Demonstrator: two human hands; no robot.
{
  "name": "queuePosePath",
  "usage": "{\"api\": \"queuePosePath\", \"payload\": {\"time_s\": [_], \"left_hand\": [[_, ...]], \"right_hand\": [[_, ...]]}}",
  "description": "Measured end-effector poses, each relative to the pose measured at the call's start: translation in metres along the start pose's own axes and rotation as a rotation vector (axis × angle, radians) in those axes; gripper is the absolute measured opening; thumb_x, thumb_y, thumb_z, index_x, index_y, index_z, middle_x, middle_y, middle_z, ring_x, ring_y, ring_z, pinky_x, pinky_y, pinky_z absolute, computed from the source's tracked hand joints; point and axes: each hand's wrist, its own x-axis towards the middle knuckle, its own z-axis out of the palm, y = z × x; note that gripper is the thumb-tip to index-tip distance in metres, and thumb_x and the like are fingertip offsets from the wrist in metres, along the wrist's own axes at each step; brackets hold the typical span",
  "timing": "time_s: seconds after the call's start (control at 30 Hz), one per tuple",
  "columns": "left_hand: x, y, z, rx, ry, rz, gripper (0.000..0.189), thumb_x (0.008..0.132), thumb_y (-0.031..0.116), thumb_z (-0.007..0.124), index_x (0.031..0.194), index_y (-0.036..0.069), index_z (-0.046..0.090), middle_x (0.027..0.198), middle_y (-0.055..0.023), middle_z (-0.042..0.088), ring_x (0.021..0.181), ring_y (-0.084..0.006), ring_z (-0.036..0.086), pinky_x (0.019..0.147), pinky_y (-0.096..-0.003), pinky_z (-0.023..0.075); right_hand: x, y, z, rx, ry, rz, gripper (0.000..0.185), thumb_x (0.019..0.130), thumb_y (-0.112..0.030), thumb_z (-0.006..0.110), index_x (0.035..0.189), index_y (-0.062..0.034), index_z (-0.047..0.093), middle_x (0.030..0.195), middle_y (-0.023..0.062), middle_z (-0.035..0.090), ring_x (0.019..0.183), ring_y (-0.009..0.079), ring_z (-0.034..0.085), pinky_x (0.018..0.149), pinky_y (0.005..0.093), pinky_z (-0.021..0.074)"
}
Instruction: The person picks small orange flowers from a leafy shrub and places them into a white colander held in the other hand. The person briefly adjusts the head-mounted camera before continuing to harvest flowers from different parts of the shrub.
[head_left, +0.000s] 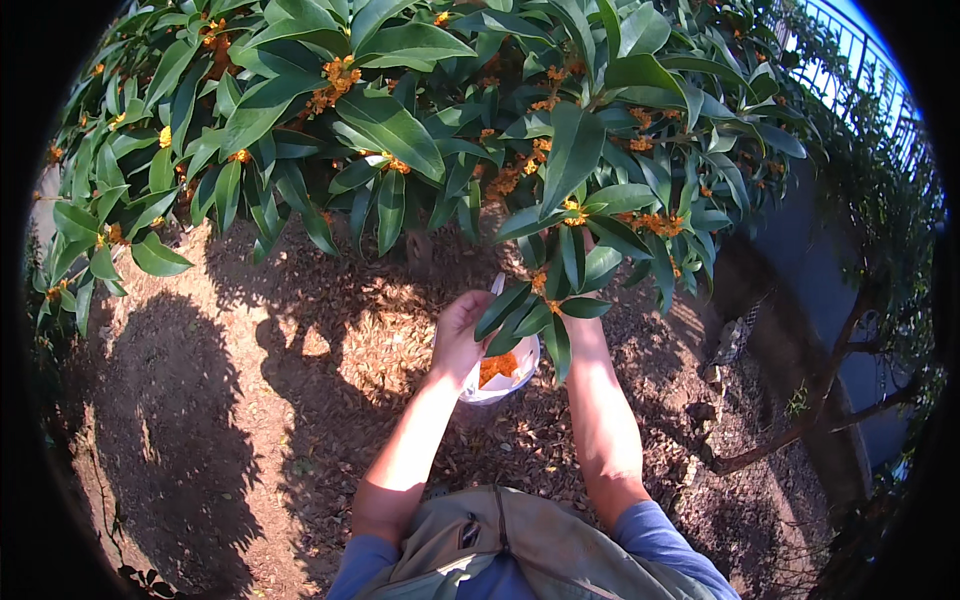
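Note:
My left hand (460, 330) is at the left side of a small white container (491, 395), fingers curled at its rim. Leaves hide part of this grip. Inside the container lie orange blossoms (498, 367) and a white sheet-like piece (501, 381). A white strip (499, 283) sticks up beyond my left fingers. My right hand (583, 324) reaches up behind a hanging leafy twig (559, 306), so its fingers are mostly covered. Small orange flower clusters (576, 213) grow on the twig, close to my right hand. They look like osmanthus.
The dense flowering shrub (390, 127) spans the top of the view, its leaves overhanging both hands. Dry leaves (382, 345) cover the shaded soil. To the right are bare branches (780, 442), a grey wall (795, 262) and a metal railing (847, 52).

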Motion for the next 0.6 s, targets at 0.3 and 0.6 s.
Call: {"api": "queuePosePath", "payload": {"time_s": [0.3, 0.6], "left_hand": [[0.001, 0.005, -0.004, 0.095, 0.002, -0.017, 0.012, 0.096, 0.012, 0.059, 0.104, 0.003, 0.061, 0.092, -0.0019, 0.067, 0.08, -0.0071, 0.064, 0.068, -0.0192, 0.0509], [0.0, 0.012, 0.005, 0.039, 0.012, -0.018, 0.012, 0.096, 0.013, 0.059, 0.102, 0.003, 0.061, 0.084, -0.0017, 0.067, 0.064, -0.0045, 0.06, 0.05, -0.0174, 0.0446]], "right_hand": [[-0.014, 0.01, -0.023, -0.206, -0.117, -0.078, 0.023, 0.1, -0.026, 0.052, 0.115, -0.0085, 0.055, 0.11, 0.0048, 0.061, 0.101, 0.019, 0.06, 0.097, 0.0347, 0.0487], [-0.025, 0.019, -0.021, -0.001, -0.032, -0.04, 0.033, 0.093, -0.028, 0.063, 0.115, -0.0043, 0.059, 0.106, 0.0063, 0.065, 0.095, 0.0154, 0.063, 0.085, 0.029, 0.0523]]}}
